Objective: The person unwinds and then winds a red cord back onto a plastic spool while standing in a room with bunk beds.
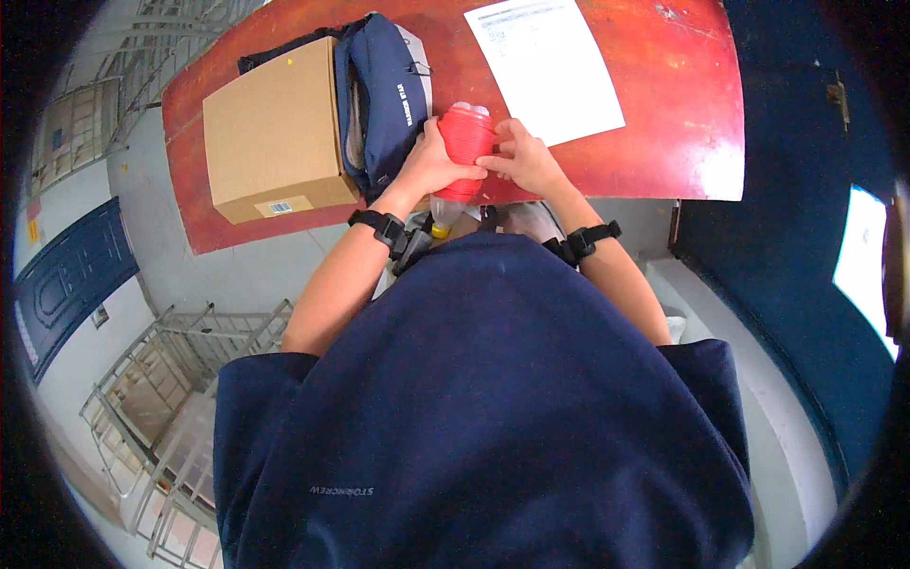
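Observation:
A clear plastic bottle (468, 108) lies tilted over the near edge of the table, its yellow cap (440, 230) toward me. Red material (466, 137), with fine lines like wound cord or tape, covers its middle. My left hand (436, 166) is closed round the bottle from the left, thumb across the lower part of the red. On the other side, my right hand (521, 159) has its thumb and fingers pinched against the red covering. Whatever lies between those fingertips is too small to make out.
The red table (664, 142) carries a cardboard box (270, 133) at left, with a dark blue bag (387, 95) beside it. A printed white sheet (545, 66) lies beyond my right hand. Metal railings (180, 379) stand at lower left, and a dark blue surface (796, 237) rises at right.

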The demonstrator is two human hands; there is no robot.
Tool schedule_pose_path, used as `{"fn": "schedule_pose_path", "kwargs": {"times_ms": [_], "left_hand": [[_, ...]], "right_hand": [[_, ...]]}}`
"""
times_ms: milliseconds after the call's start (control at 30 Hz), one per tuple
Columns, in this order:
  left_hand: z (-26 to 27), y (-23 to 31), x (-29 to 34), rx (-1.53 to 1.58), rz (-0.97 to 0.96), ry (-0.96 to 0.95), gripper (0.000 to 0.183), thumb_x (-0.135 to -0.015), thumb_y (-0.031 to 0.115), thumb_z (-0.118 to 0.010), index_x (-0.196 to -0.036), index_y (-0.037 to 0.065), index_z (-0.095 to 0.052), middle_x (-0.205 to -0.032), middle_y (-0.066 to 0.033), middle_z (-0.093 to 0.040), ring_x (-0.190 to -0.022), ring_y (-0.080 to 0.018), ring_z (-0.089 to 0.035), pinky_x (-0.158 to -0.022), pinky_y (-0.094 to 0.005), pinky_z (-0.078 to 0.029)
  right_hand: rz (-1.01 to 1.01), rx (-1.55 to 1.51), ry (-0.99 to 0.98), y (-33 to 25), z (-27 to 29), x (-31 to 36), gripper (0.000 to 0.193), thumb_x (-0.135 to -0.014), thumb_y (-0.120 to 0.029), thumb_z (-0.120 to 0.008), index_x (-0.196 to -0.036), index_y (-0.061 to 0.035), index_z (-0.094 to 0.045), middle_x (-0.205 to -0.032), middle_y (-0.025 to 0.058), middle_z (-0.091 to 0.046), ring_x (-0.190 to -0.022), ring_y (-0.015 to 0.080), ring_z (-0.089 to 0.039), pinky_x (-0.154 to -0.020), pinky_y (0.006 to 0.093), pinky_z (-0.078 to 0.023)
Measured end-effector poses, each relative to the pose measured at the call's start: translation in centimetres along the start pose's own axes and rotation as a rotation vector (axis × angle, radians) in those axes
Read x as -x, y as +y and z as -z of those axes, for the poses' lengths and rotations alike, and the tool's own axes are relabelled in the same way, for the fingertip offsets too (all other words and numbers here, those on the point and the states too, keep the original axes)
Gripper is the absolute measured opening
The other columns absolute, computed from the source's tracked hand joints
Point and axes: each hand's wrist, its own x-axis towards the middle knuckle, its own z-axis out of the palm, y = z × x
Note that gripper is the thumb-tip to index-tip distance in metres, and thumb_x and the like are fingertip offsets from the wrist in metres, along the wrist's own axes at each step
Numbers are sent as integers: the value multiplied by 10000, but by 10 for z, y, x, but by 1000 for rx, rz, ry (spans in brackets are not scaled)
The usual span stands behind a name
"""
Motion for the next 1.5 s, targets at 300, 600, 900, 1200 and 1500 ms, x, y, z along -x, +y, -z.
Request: {"fn": "schedule_pose_path", "kwargs": {"times_ms": [300,600,900,1200,1500], "left_hand": [[-1,7,-7,111,-77,-72,910,-534,301,-917,-1195,-76,-418,-1157,-232,-566,-1092,-320,-594,-958,-374,-468],[-6,-5,6,133,-147,-201,948,-861,216,-658,-1505,-39,-12,-1540,-244,-130,-1442,-309,-172,-1174,-351,-175],[-7,-6,-8,287,-41,-180,615,-988,240,-281,-1526,16,-83,-1567,-214,-159,-1464,-294,-135,-1183,-332,-127],[-4,-11,-6,440,26,-227,604,-1007,288,-267,-1534,49,-93,-1555,-190,-192,-1440,-274,-189,-1180,-344,-150],[0,-14,-9,415,-30,-203,575,-1030,309,-228,-1539,79,-92,-1545,-188,-227,-1431,-286,-223,-1176,-357,-172]], "right_hand": [[16,117,93,-11,12,9,578,-735,-231,-837,-1133,14,-497,-923,209,-697,-718,190,-682,-630,310,-547],[-19,73,53,-2,13,9,584,-708,-215,-856,-1094,-22,-463,-874,171,-687,-768,200,-669,-583,315,-536],[-175,-119,-32,-6,20,13,550,-736,-210,-844,-1066,-24,-444,-800,157,-678,-596,153,-619,-527,294,-520],[-117,-91,14,0,11,9,576,-725,-212,-844,-1107,-1,-467,-853,162,-664,-664,211,-645,-603,333,-535],[-172,-97,-22,-16,18,7,552,-741,-185,-837,-1109,-14,-463,-819,139,-675,-596,161,-618,-538,302,-518]]}}
